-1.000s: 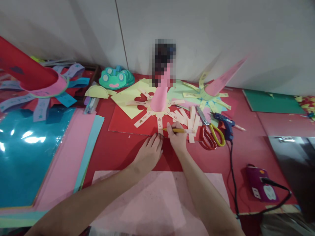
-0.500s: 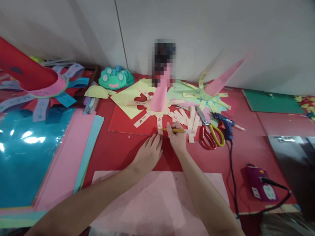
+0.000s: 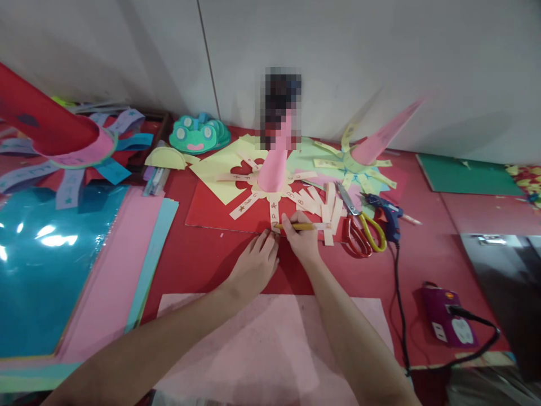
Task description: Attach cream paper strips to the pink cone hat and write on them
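My right hand (image 3: 302, 239) is closed around a yellow pen (image 3: 305, 226), its tip on the lower part of a pale paper strip (image 3: 274, 211) that bears letters and a small star. My left hand (image 3: 257, 254) lies flat, fingers extended, with its fingertips at the strip's near end. This strip is one of several radiating from the scalloped base of a pink paper cone (image 3: 273, 169), which stands upright on a red sheet (image 3: 211, 211). To the right of the pen, loose pale strips (image 3: 329, 206) overlap in a pile.
Scissors (image 3: 364, 228) and a blue glue gun (image 3: 389, 217) lie to the right; its black cord runs near a purple power box (image 3: 450, 316). A second pink cone (image 3: 386, 135) stands behind. Green frog cutouts (image 3: 196, 135), a red cone (image 3: 46, 118) and stacked sheets (image 3: 114, 270) occupy the left.
My right hand and the pen have shifted slightly down and left along the strip. More lettering shows near the pen tip. My left hand stays in place.
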Tool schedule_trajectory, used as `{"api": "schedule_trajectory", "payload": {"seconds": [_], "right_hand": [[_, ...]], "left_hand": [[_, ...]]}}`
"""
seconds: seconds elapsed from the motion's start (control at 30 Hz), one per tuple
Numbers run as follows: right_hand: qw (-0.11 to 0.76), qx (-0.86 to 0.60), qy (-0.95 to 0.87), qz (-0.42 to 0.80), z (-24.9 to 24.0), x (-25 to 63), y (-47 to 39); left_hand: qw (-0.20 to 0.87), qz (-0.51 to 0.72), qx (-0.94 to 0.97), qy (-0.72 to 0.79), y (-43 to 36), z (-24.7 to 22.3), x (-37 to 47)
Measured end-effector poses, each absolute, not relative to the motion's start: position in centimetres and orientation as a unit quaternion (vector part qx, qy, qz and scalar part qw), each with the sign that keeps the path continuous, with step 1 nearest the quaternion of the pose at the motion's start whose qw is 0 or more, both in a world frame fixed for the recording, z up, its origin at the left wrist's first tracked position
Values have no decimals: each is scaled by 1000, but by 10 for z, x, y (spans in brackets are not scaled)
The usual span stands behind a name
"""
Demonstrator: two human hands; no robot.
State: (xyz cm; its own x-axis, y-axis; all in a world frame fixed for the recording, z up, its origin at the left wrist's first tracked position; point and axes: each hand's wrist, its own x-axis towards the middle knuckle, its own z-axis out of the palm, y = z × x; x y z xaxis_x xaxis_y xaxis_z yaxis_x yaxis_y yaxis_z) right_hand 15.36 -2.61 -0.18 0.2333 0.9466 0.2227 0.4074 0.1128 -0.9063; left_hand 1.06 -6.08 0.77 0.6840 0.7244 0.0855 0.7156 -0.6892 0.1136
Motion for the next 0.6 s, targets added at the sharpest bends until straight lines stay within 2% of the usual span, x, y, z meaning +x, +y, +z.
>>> {"api": "schedule_trajectory", "payload": {"seconds": [0.33, 0.6], "right_hand": [[484, -628, -532, 299, 0, 154, -28], [492, -629, -515, 312, 3, 153, -27]], "left_hand": [[14, 64, 918, 390, -62, 7, 10], [43, 67, 913, 399, -62, 7, 11]]}}
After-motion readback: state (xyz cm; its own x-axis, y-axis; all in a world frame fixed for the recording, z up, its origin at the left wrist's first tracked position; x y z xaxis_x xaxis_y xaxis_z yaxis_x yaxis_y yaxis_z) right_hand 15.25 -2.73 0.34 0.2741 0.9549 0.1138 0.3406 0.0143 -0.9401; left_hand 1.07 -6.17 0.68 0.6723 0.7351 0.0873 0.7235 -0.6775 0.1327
